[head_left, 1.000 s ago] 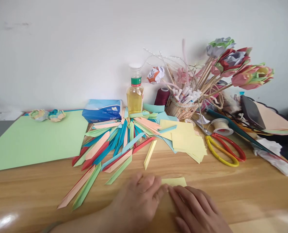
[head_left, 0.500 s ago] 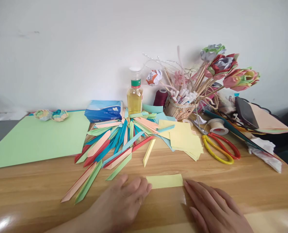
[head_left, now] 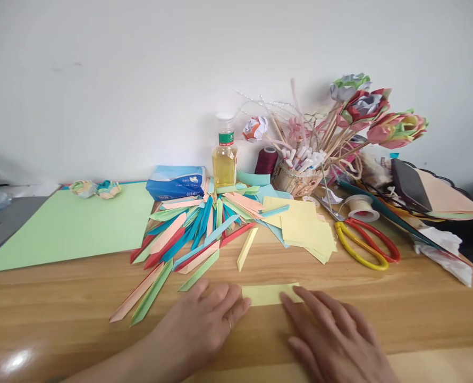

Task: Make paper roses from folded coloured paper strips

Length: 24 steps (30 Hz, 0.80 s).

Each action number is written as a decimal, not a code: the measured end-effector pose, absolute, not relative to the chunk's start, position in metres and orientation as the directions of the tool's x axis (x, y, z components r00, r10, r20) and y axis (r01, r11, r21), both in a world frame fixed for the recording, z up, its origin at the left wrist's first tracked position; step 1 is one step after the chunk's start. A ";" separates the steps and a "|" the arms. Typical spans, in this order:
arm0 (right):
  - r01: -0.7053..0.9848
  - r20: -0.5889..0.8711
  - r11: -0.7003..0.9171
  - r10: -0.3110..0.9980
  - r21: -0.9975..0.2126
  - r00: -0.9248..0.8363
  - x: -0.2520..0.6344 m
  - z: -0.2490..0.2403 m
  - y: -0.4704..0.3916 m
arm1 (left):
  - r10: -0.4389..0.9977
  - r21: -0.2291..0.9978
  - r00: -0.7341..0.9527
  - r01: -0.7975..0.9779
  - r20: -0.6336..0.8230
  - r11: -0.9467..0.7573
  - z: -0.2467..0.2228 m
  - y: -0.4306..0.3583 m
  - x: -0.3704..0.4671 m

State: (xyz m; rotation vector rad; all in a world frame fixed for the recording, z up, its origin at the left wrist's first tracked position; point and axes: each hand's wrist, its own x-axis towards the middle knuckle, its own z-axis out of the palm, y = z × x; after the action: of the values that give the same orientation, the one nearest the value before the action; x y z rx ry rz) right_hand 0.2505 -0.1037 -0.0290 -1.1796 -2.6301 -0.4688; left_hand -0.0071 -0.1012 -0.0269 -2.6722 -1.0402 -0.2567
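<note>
Creasing a folded yellow paper strip flat on the bench. Left hand and right hand spread open, fingertips pressing its ends. Next, probably firm even pressure along the fold.

A: ok counting what's on the table: two hands, left hand and right hand, and one folded yellow paper between them.

B: plus one pair of scissors, one bottle, one tissue pack, one thread spool, one big green sheet.

A: and the folded strips?

B: way too many overlapping to count (dozens, probably). Same for the yellow squares, can't tell.
</note>
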 end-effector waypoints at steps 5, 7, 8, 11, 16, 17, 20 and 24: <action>0.769 0.302 0.613 0.710 0.179 -0.636 0.281 -0.022 -0.101 | 0.628 -0.167 0.723 0.684 0.288 -0.710 -0.028 -0.097 -0.007; 0.780 0.322 0.615 0.719 0.117 -0.616 0.281 -0.021 -0.098 | 0.599 -0.163 0.736 0.664 0.317 -0.730 -0.026 -0.095 -0.007; 0.789 0.338 0.609 0.727 0.082 -0.597 0.279 -0.022 -0.096 | 0.580 -0.158 0.744 0.650 0.333 -0.744 -0.024 -0.093 -0.006; 0.787 0.346 0.617 0.744 -0.025 -0.572 0.270 -0.025 -0.090 | 0.518 -0.145 0.764 0.604 0.384 -0.784 -0.019 -0.089 -0.003; 0.730 0.324 0.648 0.753 -0.217 -0.572 0.257 -0.028 -0.084 | 0.494 -0.096 0.717 0.608 0.492 -0.788 -0.013 -0.084 0.006; 0.724 0.322 0.645 0.758 -0.244 -0.567 0.255 -0.028 -0.084 | 0.505 -0.064 0.690 0.620 0.519 -0.782 -0.011 -0.084 0.009; 0.714 0.323 0.646 0.759 -0.269 -0.565 0.252 -0.029 -0.087 | 0.567 0.071 0.612 0.643 0.551 -0.763 -0.009 -0.082 0.022; 0.755 0.392 0.621 0.761 -0.211 -0.517 0.252 -0.036 -0.091 | 0.708 0.224 0.582 0.688 0.400 -0.691 -0.009 -0.080 0.042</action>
State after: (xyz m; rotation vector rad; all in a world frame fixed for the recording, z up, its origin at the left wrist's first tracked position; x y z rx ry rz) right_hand 0.2519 -0.0914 -0.0356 -1.1980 -2.3981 0.0195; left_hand 0.0423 -0.0805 -0.0093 -2.8330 -1.2509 -0.7476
